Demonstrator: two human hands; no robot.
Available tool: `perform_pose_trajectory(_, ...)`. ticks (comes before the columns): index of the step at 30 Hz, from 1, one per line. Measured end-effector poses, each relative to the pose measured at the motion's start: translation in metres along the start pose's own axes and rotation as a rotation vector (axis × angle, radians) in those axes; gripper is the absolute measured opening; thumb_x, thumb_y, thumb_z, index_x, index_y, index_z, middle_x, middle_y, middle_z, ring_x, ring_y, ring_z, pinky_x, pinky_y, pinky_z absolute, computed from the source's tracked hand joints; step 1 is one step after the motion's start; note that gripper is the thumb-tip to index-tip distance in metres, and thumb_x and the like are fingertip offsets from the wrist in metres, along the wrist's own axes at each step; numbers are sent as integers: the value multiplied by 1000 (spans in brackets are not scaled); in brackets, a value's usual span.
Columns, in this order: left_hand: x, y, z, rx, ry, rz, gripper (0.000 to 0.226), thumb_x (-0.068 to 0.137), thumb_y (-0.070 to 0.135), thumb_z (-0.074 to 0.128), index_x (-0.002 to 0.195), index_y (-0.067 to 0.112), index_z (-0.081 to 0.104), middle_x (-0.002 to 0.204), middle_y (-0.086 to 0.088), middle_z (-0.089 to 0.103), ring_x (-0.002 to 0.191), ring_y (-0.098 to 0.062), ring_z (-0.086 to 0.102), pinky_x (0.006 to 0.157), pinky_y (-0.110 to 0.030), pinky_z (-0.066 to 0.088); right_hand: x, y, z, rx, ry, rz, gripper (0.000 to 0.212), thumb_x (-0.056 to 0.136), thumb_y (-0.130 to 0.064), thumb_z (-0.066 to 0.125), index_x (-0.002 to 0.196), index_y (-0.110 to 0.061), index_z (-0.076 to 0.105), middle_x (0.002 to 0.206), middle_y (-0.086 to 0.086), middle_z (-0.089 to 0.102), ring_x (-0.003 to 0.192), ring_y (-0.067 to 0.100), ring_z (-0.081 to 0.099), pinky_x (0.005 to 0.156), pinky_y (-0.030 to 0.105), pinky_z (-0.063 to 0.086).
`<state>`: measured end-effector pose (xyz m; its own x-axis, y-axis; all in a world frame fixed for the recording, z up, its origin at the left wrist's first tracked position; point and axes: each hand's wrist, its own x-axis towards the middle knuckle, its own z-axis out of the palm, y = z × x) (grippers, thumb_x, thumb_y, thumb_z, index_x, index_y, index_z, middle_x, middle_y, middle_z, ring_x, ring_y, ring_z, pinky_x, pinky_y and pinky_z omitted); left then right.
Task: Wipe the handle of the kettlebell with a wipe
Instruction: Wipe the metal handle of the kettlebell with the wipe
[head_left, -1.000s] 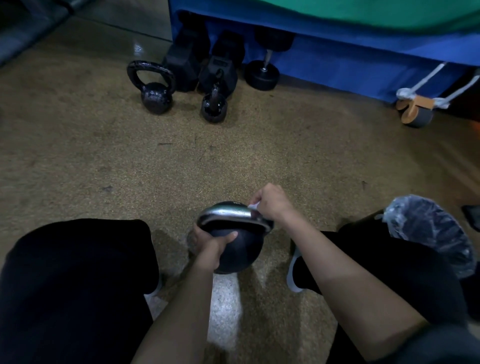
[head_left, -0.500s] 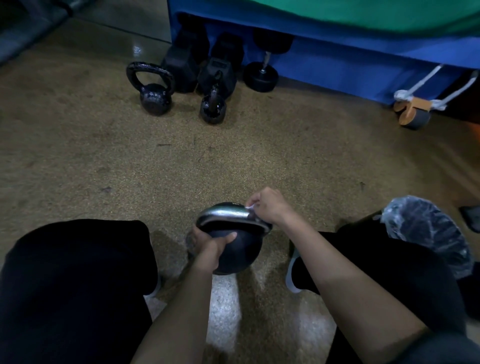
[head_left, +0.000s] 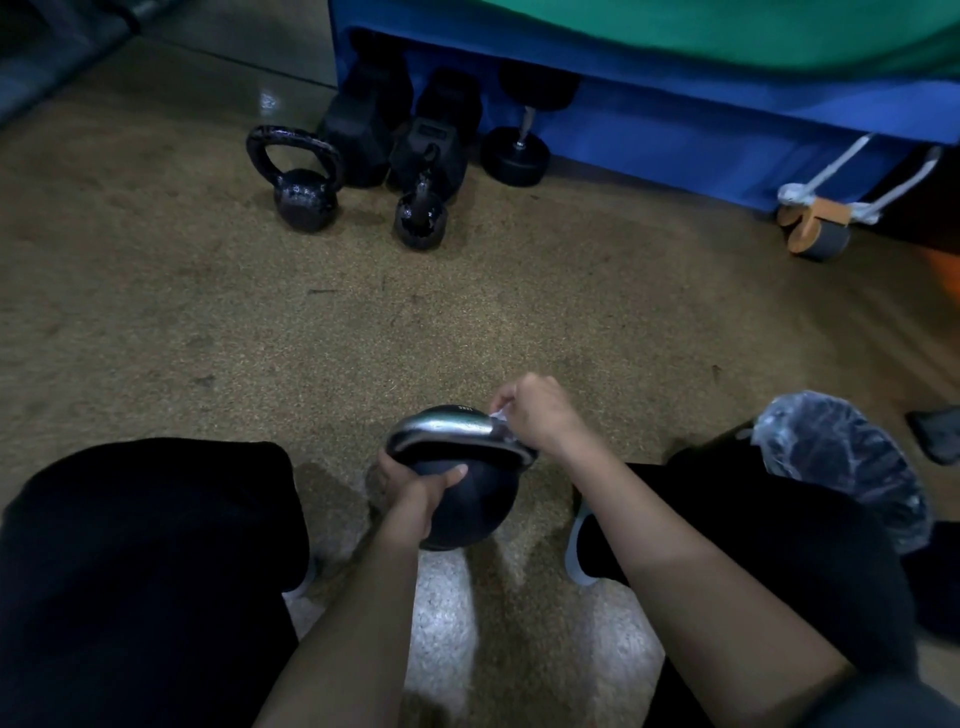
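Observation:
A dark round kettlebell (head_left: 478, 506) with a shiny silver handle (head_left: 441, 428) stands on the floor between my knees. My left hand (head_left: 415, 486) grips the handle's left end, thumb lying across the top of the ball. My right hand (head_left: 540, 413) is curled round the handle's right end, holding a white wipe (head_left: 501, 418) against it. Only a small corner of the wipe shows past my fingers.
Two black kettlebells (head_left: 304, 195) (head_left: 421, 221) and several dumbbells (head_left: 514, 156) stand at the back by a blue mat stack (head_left: 675, 119). A crumpled clear plastic bag (head_left: 847, 462) lies on my right leg. An orange and grey roller (head_left: 815, 234) sits at the right.
My right hand with the wipe has stayed at the handle's right end, shifting only slightly. The left hand keeps its hold.

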<state>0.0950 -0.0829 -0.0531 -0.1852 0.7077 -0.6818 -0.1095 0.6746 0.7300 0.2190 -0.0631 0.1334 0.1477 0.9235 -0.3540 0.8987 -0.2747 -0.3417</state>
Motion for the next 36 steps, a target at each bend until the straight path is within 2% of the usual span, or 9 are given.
perform_pose_trajectory(4,0,2,0,2,-13,-41,122,74,7,98,169,22,23,169,-10,39,154,-37,40,118,-66,41,-3,-2,3,2,16,-18,28,84,1,55,92,-16,75,102,10,72,97,25,65,89,38,53)
perform_pose_trajectory(10,8,-3,1,66,21,-38,133,63,18,105,167,33,23,174,-3,32,158,-38,33,116,-73,41,-4,1,4,-6,33,-15,25,82,1,61,96,-14,75,103,5,72,99,20,66,94,28,50)
perform_pose_trajectory(12,7,-2,1,67,25,-35,130,65,17,104,167,32,24,174,-4,32,158,-38,33,116,-73,41,-5,1,4,15,27,-15,26,84,1,58,96,-15,75,104,4,72,99,19,65,93,24,50)
perform_pose_trajectory(16,9,-3,0,53,21,-54,129,70,14,102,169,28,21,173,-5,32,157,-39,35,116,-72,40,-3,1,-4,36,13,-4,22,81,2,63,87,-15,76,97,5,73,92,17,66,89,27,53)
perform_pose_trajectory(21,10,-7,0,84,44,-13,134,64,19,105,168,28,22,172,-7,33,157,-38,35,117,-70,41,-6,0,7,26,31,-36,22,86,-5,61,97,-17,75,106,4,72,96,19,66,92,25,51)
perform_pose_trajectory(26,12,-10,1,65,47,-14,136,61,19,106,167,30,21,172,-5,33,155,-38,37,117,-70,41,-8,0,2,32,25,-55,23,83,-4,60,92,-18,76,101,5,73,94,20,67,90,28,53)
perform_pose_trajectory(30,13,-11,2,46,33,-28,134,61,19,106,164,34,22,169,-5,38,153,-37,41,117,-69,41,-13,0,9,13,41,-92,25,84,-8,56,96,-20,75,103,3,72,95,21,66,92,30,52)
perform_pose_trajectory(34,13,-12,2,27,55,17,130,60,12,105,163,25,28,164,-10,44,149,-34,46,117,-63,45,-17,-1,11,5,60,-162,17,80,-19,60,84,-17,77,87,5,73,82,23,66,78,29,54)
perform_pose_trajectory(36,12,-12,1,18,51,12,129,62,10,104,164,26,27,165,-9,43,150,-35,45,116,-66,45,-17,3,9,-14,84,-143,17,83,-17,60,82,-15,76,88,6,73,83,24,65,77,28,52)
